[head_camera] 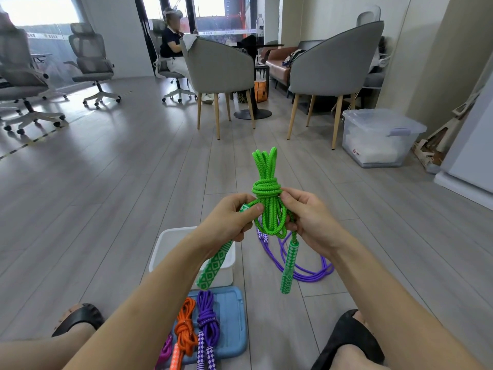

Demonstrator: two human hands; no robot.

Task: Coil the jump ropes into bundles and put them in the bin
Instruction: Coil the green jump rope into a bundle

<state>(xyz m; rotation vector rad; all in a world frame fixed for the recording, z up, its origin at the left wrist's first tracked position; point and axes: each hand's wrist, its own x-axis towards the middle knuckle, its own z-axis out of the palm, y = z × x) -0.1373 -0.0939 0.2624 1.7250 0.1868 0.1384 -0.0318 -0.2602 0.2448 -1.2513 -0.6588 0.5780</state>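
Note:
I hold a green jump rope [266, 188] upright in front of me, folded into a bundle with a wrap knotted round its middle. My left hand [232, 220] grips one green patterned handle [213, 265] and pinches the rope below the knot. My right hand [309, 217] pinches the bundle at the knot's right side. The second green handle [289, 267] hangs down free. A white bin [165, 249] stands on the floor under my left forearm. A loose purple jump rope [301, 271] lies on the floor behind my hands.
A blue lid [234, 321] lies near my feet with bundled orange [184, 327], purple [206, 324] and magenta [166, 348] ropes on it. Grey chairs [221, 73] and a clear lidded storage box [378, 137] stand further off. A person sits at the back.

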